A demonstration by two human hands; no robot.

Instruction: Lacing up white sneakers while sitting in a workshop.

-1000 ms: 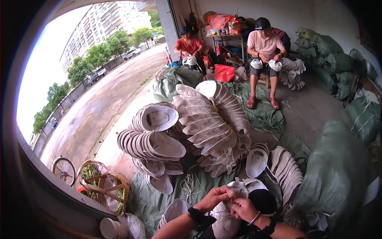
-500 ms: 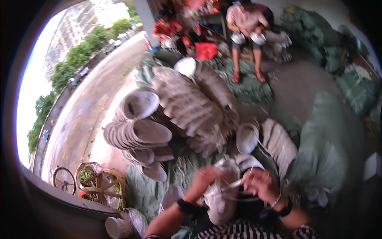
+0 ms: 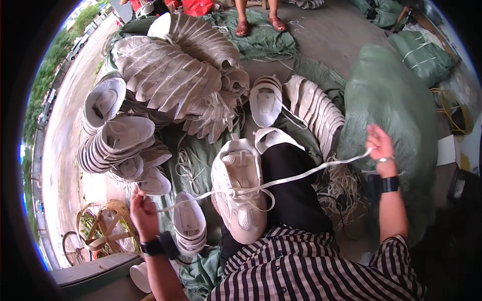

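Observation:
A pale beige sneaker upper (image 3: 238, 220) rests on my lap, its opening turned away from me. A white shoelace (image 3: 329, 164) crosses its front, with a loop hanging by the tongue. Out to the left, my left hand (image 3: 144, 213) is closed on one end of the lace. My right hand (image 3: 380, 149), raised far to the right, pinches the other end between fingers and thumb. Between them the lace is drawn out long, sagging slightly on the right side.
Nested stacks of shoe uppers (image 3: 165, 75) lie ahead, with more at left (image 3: 113, 143) and right (image 3: 316, 110). A small stack (image 3: 190, 220) stands beside my lap. A bundle of laces (image 3: 344, 188) hangs at right, near a large green sack (image 3: 386, 105). A woven basket (image 3: 103, 226) sits at left.
Both hands have moved from close over the shoe upper to far apart, pulling the lace out sideways. My view has tilted down, so the people ahead are mostly out of the picture.

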